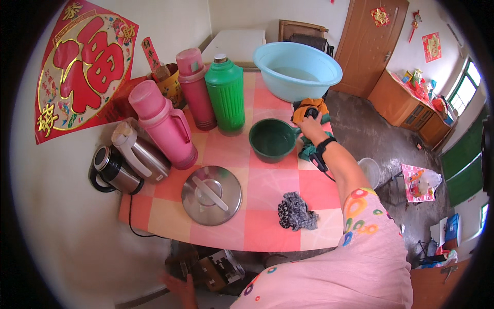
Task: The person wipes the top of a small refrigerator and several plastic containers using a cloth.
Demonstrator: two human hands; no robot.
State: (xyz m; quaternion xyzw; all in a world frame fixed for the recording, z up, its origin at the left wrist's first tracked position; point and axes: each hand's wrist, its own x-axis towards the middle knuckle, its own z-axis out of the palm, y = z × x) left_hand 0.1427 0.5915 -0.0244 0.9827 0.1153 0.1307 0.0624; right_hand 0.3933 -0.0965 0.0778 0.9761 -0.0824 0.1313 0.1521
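Observation:
My right hand (310, 126) reaches to the table's far right edge, its fingers curled on a dark fold of an orange and black cloth bundle (310, 105). Beneath my wrist lies a green cloth (307, 150). Just left of the hand is a dark green dipper (272, 141), its short handle almost at my fingers. My left hand (180, 285), blurred, hangs below the table's near edge with its fingers apart and nothing visible in it. A crumpled grey patterned cloth (297, 211) and a round steel lid (211, 216) lie nearer me.
A light blue basin (297, 87) with water stands at the back. Pink thermos flasks (162, 127), a green thermos (225, 98) and steel kettles (142, 154) line the left. Cardboard boxes (216, 270) sit under the checked table (266, 235).

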